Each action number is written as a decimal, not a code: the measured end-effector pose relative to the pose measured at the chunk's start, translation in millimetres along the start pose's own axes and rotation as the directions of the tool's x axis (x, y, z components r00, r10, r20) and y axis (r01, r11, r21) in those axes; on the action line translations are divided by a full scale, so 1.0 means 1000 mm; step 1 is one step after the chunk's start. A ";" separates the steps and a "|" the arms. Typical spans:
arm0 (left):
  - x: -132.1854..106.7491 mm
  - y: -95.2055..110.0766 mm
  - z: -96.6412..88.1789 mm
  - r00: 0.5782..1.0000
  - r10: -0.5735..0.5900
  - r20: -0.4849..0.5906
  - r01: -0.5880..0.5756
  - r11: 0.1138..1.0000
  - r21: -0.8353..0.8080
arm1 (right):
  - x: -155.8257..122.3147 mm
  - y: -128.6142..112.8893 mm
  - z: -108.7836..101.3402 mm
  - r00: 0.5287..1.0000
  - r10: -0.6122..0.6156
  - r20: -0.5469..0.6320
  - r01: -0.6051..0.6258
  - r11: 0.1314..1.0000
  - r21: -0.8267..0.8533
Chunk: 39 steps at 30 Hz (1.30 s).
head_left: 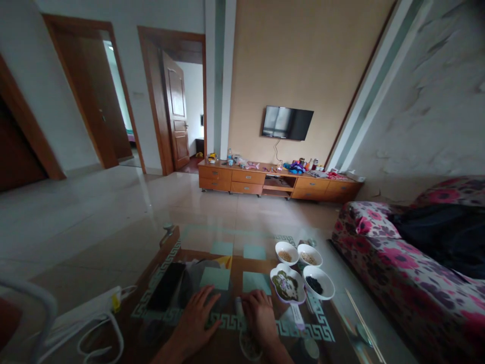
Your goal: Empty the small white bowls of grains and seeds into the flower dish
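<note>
My left hand (196, 316) is over the glass table, fingers spread, holding nothing I can see. My right hand (260, 316) is beside it with the fingers bent together. A small pale cylinder (239, 307) shows at its fingertips; I cannot tell what it is. Under the right wrist, a small round dish (250, 349) is partly hidden. To the right stand a purple-edged, flower-shaped bowl (302, 297) with green and white contents, a white bowl (330, 290) of dark bits, and two white bowls (279, 247) (319, 259) of tan and pale bits.
Chopsticks (364, 323) lie at the glass table's (227, 331) right side. A white power strip (89, 308) with cables is at left. A floral sofa (409, 283) flanks the right. Beyond are a low wooden cabinet (215, 179) and a wall television (288, 123).
</note>
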State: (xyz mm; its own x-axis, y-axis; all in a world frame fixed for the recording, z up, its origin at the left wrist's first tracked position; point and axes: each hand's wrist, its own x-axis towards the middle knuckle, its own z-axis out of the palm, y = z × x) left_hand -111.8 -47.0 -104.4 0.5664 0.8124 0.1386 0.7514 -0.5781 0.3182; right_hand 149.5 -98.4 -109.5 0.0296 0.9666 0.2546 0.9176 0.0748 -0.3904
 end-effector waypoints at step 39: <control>0.001 -0.003 -0.006 0.976 -0.036 0.214 0.024 0.998 0.059 | -0.014 0.014 0.021 0.986 -0.021 0.166 0.022 1.000 -0.005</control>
State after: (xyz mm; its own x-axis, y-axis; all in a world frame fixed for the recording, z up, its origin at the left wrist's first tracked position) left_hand -115.6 -44.2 -99.7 0.5983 0.7976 -0.0770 0.7834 -0.5621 0.2652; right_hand 153.9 -105.6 -136.6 -0.0557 0.9922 0.1118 0.9198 0.0945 -0.3808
